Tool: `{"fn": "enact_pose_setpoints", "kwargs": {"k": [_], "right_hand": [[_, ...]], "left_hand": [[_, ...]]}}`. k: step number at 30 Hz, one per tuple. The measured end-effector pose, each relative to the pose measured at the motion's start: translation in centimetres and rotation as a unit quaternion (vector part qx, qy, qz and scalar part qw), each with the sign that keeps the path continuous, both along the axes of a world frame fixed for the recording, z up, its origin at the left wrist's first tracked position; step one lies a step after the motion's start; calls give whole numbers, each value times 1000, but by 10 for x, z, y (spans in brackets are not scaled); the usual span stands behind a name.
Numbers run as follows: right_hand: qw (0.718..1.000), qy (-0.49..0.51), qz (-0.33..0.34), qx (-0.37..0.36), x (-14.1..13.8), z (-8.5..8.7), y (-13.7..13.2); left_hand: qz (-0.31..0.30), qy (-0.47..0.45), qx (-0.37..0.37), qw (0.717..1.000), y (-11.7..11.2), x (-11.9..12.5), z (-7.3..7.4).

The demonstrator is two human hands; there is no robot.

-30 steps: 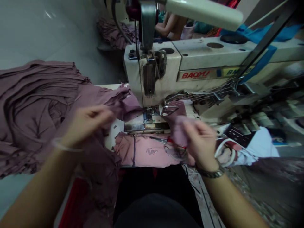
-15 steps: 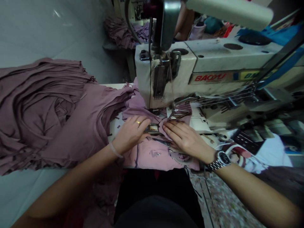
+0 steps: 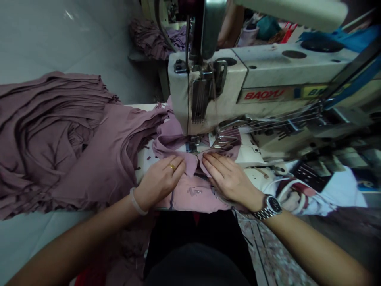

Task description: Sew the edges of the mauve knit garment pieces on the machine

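Note:
My left hand (image 3: 163,178), with a ring and a pale wristband, has its fingers together on a mauve fabric piece (image 3: 191,162), just in front of the needle area. Its thumb is hidden. On the other side of a narrow gap, my right hand (image 3: 228,177) wears a metal watch and presses its closed-up fingers on mauve fabric (image 3: 232,150). The cloth runs back under the head of a white sewing machine (image 3: 208,95). Metal presser parts (image 3: 193,146) show between the two hands. Pink cloth (image 3: 193,194) covers the table's front edge below them.
A large pile of mauve fabric pieces (image 3: 53,143) lies to the left, reaching the machine bed. Threads (image 3: 268,122) stretch along the machine's right side. White cloth (image 3: 342,194) and a dark box-like item (image 3: 312,174) sit at right. Behind stands another fabric pile (image 3: 149,39).
My left hand has moved slightly left and down, and a fabric flap now shows at its fingertips. The presser area is more exposed. My right hand has shifted slightly left.

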State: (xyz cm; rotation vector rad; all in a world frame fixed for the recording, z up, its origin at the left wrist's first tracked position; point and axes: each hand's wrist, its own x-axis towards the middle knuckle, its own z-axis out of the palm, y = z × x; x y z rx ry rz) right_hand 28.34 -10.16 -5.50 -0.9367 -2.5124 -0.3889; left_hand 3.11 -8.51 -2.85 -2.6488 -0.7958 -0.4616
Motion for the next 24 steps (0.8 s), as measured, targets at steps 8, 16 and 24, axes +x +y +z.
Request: {"fn": "enact_pose_setpoints", "kwargs": {"k": [8,16,24], "right_hand": [[988,131,-54,-65,-22,0,-2],[991,96,-47,-78,-24,-4,-4],[996,43,-59,-49,-25,-5,-1]], "left_hand": [[71,-6,-13,997,-5,19,-10],[97,-25,-19,995,-6,26,-13],[90,-30,-50,994,-5,23,-19]]}}
